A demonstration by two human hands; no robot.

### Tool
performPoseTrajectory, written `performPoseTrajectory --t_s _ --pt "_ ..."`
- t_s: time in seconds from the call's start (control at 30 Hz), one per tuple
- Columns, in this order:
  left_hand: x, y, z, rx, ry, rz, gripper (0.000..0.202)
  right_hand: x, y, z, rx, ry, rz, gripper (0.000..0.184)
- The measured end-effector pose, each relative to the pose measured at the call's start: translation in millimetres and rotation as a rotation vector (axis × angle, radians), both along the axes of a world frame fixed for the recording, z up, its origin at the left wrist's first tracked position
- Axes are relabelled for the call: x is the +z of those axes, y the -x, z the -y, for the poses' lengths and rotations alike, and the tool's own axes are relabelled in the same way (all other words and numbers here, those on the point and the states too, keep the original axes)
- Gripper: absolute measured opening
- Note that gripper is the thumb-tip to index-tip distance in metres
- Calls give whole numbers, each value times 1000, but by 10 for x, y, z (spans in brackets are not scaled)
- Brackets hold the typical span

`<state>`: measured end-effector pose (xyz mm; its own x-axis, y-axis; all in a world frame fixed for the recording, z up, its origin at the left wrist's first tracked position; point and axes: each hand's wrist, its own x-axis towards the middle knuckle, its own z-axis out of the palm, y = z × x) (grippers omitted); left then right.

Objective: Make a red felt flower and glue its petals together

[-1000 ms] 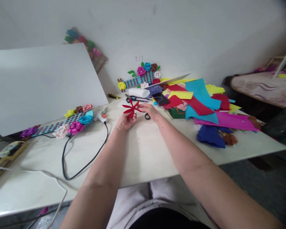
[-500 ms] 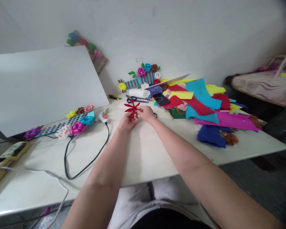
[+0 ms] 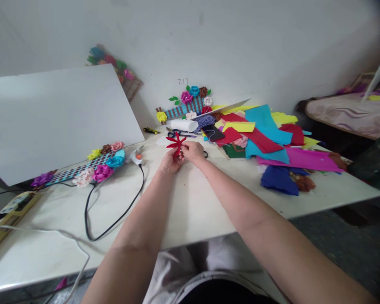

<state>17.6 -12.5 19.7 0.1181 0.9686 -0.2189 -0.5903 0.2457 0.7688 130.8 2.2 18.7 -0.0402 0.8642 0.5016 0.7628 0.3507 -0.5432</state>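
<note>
Head view, and it's all fingertips right now: the red flower is up between my two hands, over the table, petals splayed. My left hand has it by the base, fingers curled in; my right hand pinches it from the right, thumb and fingertips close together, the exact spot too small to tell.

Careful here! Squeeze too hard and I could crease a thin-looking petal; ease off with the left and, I reckon, the whole thing could twist round or come apart at the base. Over on my left there's the glue gun, its black cord looping beside my forearm: a careless elbow might snag that and drag the gun along. Whether it's hot, I can't tell. The black ring sits half hidden by my right wrist, easy to knock.

Containers, then. Up at the wall, a blurry basket-like piece carries a bunch of coloured flowers. Far right, a dark bin-like thing stands at the table's end; what's inside, I can't make out.
</note>
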Motion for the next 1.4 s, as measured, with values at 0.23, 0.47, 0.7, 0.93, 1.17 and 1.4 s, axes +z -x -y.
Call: performPoseTrajectory --t_s 0.23,0.47,0.7,0.93,1.17,1.4 --pt "13 16 19 8 -24 20 18 17 18 19 23 9 -4 24" --pt "-61 27 -25 7 -71 15 17 48 35 73 -36 -23 77 24" --pt "-137 -21 -48 52 -212 -87 10 39 -14 81 -88 -39 227 29" --pt "-131 141 -126 130 -345 -186 26 24 -131 50 -13 -62 344 31" --pt "-146 243 -97 182 -307 -503 37 28 -145 52 91 -45 450 33" --pt "-139 241 -75 145 -277 -294 23 -40 -138 20 209 -95 318 28"
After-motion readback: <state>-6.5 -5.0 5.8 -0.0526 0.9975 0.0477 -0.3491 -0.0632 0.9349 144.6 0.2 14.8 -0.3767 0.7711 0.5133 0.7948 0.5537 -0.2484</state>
